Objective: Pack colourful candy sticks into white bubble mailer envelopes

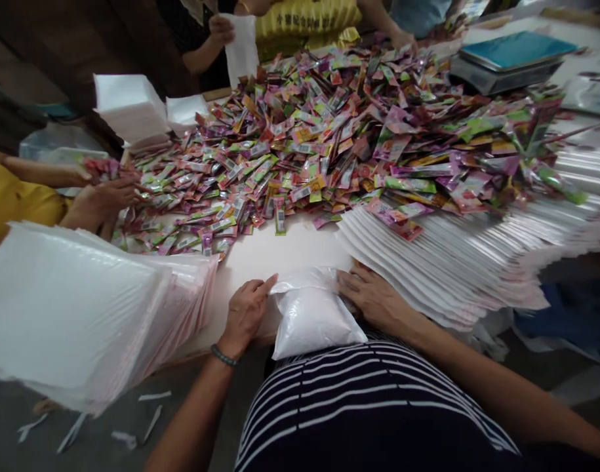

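Note:
A puffed-up white mailer bag (312, 318) lies at the table's front edge, right against my striped shirt. Its top flap is folded over, and what fills it is hidden. My left hand (248, 308), with a dark bead bracelet at the wrist, is closed with finger and thumb at the bag's upper left corner. At the upper right corner my right hand (371, 292) grips the bag's edge; its fingertips are partly hidden. Just beyond the bag spreads a big heap of small colourful packets (300, 144).
White mailers are stacked at left (73, 308) and fanned out in a row at right (457, 255). A scale with a blue top (519, 52) stands at the back right. Co-workers' hands hold packets (103, 169) at left and a white bag (242, 49) at the back.

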### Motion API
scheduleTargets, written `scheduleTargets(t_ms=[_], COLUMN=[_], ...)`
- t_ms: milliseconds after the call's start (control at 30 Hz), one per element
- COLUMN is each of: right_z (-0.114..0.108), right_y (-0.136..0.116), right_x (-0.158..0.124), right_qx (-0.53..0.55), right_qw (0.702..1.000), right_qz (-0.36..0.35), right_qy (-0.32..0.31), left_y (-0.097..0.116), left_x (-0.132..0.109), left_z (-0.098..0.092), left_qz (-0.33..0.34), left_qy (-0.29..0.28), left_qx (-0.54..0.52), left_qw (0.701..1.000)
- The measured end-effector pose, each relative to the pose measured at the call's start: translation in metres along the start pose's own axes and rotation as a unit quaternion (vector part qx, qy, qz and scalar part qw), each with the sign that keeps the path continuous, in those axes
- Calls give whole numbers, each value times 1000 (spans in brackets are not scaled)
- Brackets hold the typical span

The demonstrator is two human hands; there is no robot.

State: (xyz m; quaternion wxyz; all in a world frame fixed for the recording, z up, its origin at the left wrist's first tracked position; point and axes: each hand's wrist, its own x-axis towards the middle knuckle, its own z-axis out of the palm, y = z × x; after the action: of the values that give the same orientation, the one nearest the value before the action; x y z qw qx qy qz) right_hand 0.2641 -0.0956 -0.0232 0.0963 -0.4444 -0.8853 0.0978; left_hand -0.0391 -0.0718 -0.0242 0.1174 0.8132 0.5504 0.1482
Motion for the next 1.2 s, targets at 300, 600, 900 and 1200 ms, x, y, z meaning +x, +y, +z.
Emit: scheduleTargets(t_ms=[300, 600, 900, 1200], right_z=[-22, 0, -3, 14], right_y=[-50, -65, -71, -46], right_x=[75, 84, 96, 76], right_qx=[188, 81, 57, 229], right_qw=[981, 981, 967, 961], right_qz=[-51, -126, -194, -87], right_qy=[-20, -121, -156, -130], left_y=[41, 49, 43, 24], left_x=[-9, -26, -33, -13], left_z=[-8, -6, -7, 8], left_qz=[-403, -433, -426, -446], left_qy=[7, 41, 21, 45], left_qx=[-531, -567, -535, -503], left_qw=[746, 700, 730, 739])
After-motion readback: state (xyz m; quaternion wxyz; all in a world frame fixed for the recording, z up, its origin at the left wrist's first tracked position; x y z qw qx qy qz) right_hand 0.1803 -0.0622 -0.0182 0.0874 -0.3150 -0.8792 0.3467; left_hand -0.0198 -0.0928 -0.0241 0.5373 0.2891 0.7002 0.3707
